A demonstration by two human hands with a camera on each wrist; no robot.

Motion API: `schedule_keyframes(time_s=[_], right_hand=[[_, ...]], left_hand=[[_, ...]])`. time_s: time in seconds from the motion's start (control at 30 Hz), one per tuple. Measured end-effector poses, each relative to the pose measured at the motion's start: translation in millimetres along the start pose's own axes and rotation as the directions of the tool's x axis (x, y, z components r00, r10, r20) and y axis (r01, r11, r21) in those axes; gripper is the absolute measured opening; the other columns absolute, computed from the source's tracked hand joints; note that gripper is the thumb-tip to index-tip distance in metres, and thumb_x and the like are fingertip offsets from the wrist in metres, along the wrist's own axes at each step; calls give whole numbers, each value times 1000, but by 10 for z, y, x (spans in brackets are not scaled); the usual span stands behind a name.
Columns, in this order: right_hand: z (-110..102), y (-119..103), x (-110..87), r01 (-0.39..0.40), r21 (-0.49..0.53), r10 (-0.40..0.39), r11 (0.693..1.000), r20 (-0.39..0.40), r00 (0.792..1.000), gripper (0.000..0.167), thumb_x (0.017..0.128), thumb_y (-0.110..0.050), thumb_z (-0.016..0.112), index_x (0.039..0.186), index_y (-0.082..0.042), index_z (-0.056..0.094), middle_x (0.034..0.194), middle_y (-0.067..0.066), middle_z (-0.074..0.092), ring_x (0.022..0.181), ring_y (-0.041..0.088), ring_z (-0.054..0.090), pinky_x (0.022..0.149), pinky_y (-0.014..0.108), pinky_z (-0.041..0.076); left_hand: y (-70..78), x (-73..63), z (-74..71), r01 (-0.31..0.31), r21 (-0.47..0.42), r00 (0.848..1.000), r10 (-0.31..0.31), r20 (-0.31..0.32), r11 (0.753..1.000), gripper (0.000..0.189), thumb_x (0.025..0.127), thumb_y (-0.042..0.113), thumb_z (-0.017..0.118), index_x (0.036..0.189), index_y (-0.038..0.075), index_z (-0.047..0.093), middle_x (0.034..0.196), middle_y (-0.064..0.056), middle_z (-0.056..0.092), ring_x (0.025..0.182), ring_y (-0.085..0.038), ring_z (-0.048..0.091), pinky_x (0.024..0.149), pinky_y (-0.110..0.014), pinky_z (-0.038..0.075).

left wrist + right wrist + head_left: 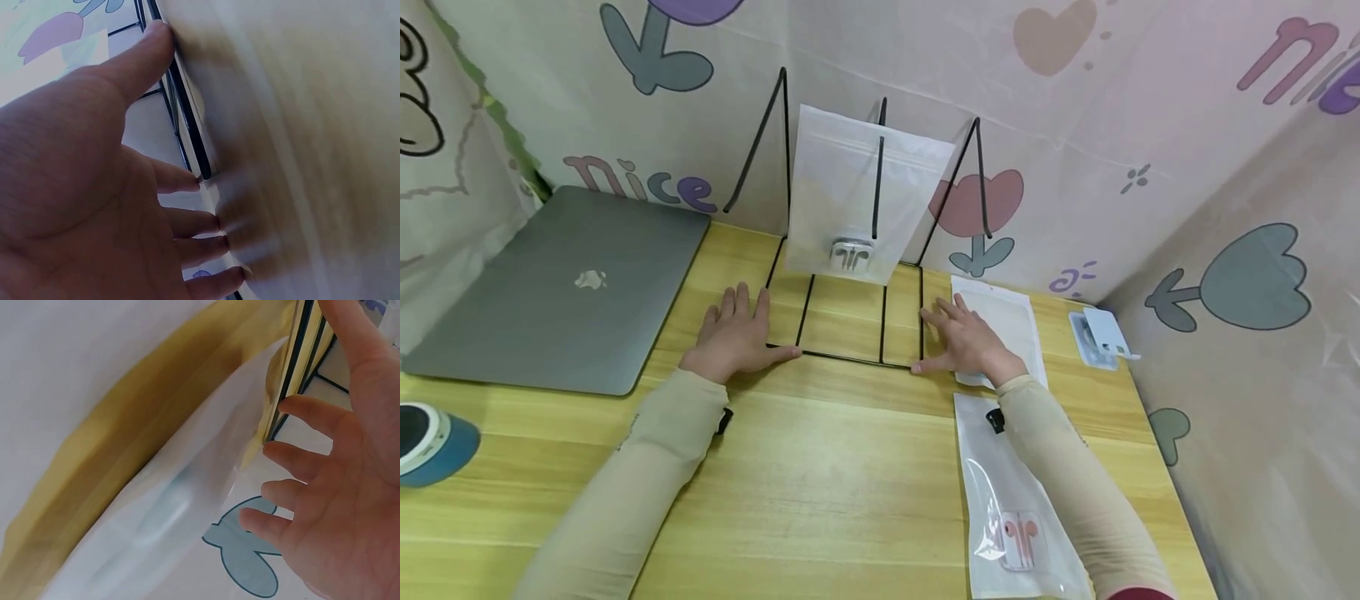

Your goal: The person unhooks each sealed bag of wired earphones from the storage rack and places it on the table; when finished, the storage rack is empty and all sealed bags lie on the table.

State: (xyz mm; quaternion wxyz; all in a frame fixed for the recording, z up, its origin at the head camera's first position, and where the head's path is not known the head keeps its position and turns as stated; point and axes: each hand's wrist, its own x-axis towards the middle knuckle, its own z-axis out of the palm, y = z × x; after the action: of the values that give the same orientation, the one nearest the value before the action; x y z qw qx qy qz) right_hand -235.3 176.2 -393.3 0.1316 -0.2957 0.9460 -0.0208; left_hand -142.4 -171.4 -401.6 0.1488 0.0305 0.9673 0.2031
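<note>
A black wire rack (842, 358) stands on the wooden table against the curtain, its prongs pointing up and forward. From its middle prong hangs a white zip pouch (842, 183) with a pair of earphones in a clear case (852, 255) at its bottom. My left hand (733, 337) lies at the rack's front left corner, fingers straight and spread, thumb at the front wire. At the front right corner is my right hand (966, 337), fingers extended, thumb by the wire. Both wrist views show the fingers at the rack's wires, gripping nothing.
A grey laptop (572, 287) lies shut at the left, with a blue and white round container (433, 442) before it. On the right are a white pouch (1003, 321), another pouch (985, 467) holding pink earphones, and a small white hook-like item (1103, 337).
</note>
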Motion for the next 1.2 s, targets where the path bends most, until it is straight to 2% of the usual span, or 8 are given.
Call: schedule_keyframes(time_s=[0.33,0.57,0.7,0.77,0.83,0.93,1.07,1.2], right_hand=[[12,20,-34,-3,15,3,1000,-15,1000,101,74,-68,74,152,-14,40,157,22,26,144,49,8,112,60,19],[43,24,-41,0,25,1,1000,-36,999,100,72,-67,76,151,-16,42,157,22,27,144,49,7,112,61,19],[62,28,-46,-9,25,10,1000,-36,999,100,72,-69,75,152,-18,42,157,21,27,144,48,8,113,60,19],[61,24,-44,-11,27,12,1000,-38,999,100,72,-69,74,152,-18,42,157,21,28,145,48,8,113,60,19],[62,22,-43,-13,27,14,1000,-35,999,100,72,-69,74,152,-18,41,157,21,27,145,47,7,113,60,18],[69,25,-48,-24,23,24,999,-27,999,100,73,-69,73,153,-19,39,158,20,26,145,46,6,113,59,18],[84,32,-59,-31,15,31,999,-27,999,100,73,-69,72,153,-20,38,158,19,26,145,45,7,113,59,18],[101,33,-62,-20,13,21,1000,-34,999,100,73,-70,71,153,-20,38,158,19,26,145,46,8,113,59,18]], left_hand=[[29,42,-33,6,-2,1000,-6,14,1000,108,92,60,59,154,-9,2,153,-40,-9,141,-55,-8,109,-68,3],[100,36,-118,-12,52,1000,11,21,999,103,93,57,58,152,-13,9,152,-43,-1,139,-59,-1,108,-70,10],[162,58,-223,-46,57,993,52,-103,997,93,96,52,58,151,-11,18,148,-43,19,134,-60,21,100,-71,29],[190,85,-276,-63,-4,975,61,-214,998,87,97,47,59,151,-10,22,145,-41,30,126,-58,36,92,-69,39],[211,124,-317,-90,-88,943,56,-328,992,80,98,43,60,151,-7,26,143,-35,39,121,-53,46,87,-65,45],[256,199,-365,-127,-219,893,15,-451,967,74,98,40,62,152,-2,33,140,-27,49,99,-42,60,71,-54,52],[319,272,-428,-160,-296,844,-25,-536,942,66,96,39,65,147,2,45,131,-19,59,69,-28,54,49,-40,41],[358,307,-484,-177,-325,826,-40,-563,929,59,96,40,66,139,2,54,127,-16,63,68,-25,52,49,-37,38]])
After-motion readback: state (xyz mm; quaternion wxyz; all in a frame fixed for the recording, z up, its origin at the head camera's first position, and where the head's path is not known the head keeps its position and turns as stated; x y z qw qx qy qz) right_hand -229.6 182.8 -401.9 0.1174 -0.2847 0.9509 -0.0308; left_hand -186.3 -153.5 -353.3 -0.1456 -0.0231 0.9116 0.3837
